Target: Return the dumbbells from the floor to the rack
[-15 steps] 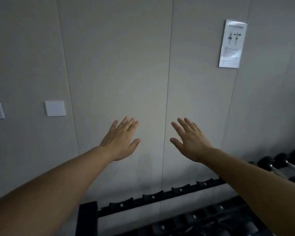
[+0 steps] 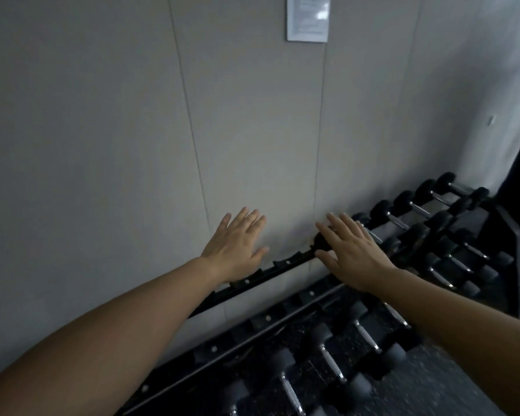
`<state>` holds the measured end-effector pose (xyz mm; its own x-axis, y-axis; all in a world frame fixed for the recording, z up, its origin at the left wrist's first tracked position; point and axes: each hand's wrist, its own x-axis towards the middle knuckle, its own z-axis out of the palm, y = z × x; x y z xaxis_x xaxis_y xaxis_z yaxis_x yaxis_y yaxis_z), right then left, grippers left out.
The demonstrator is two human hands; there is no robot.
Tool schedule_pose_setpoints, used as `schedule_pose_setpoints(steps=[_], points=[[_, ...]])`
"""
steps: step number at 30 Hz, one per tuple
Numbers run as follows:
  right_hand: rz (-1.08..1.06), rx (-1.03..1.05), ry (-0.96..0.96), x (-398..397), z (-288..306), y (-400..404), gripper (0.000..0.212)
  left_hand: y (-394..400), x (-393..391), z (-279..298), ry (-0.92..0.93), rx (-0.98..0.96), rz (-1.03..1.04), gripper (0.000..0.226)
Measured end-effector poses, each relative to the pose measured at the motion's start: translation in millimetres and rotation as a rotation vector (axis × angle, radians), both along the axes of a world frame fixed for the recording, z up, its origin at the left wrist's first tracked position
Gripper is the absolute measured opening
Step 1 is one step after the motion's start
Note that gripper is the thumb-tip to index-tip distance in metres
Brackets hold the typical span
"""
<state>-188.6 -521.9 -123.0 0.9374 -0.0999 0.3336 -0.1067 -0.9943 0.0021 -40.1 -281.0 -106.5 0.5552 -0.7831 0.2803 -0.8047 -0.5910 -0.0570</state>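
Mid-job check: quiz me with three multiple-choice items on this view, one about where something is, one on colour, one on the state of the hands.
1. Where is the paper notice?
A. On the wall above the rack
B. On the floor
C. Lying on a dumbbell

2. What colour are the heads of the dumbbells on the upper tier at right?
A. Red
B. Black
C. Yellow

3. What state are the hands in?
A. Both gripping one dumbbell
B. Left holds a dumbbell, right empty
C. Both open and empty

Answers:
1. A, the sheet is fixed high on the grey wall over the rack.
2. B, the heads look black with shiny metal handles.
3. C, the left hand and right hand have spread fingers and hold nothing.
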Motion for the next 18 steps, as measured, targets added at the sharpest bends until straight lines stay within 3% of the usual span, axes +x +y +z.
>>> schedule_pose_setpoints(steps=[9,18], points=[[-0.17,0.107,0.1,-97.6,-82.1,-150.7,0.071,-193.3,-55.2,-83.9,0.125,0.061,-0.181,0.074],[-0.409,0.27,0.187,-200.0,-167.1,-237.1,0.068,-326.9,-119.3,-156.7,0.245,0.154,-0.339,0.073]])
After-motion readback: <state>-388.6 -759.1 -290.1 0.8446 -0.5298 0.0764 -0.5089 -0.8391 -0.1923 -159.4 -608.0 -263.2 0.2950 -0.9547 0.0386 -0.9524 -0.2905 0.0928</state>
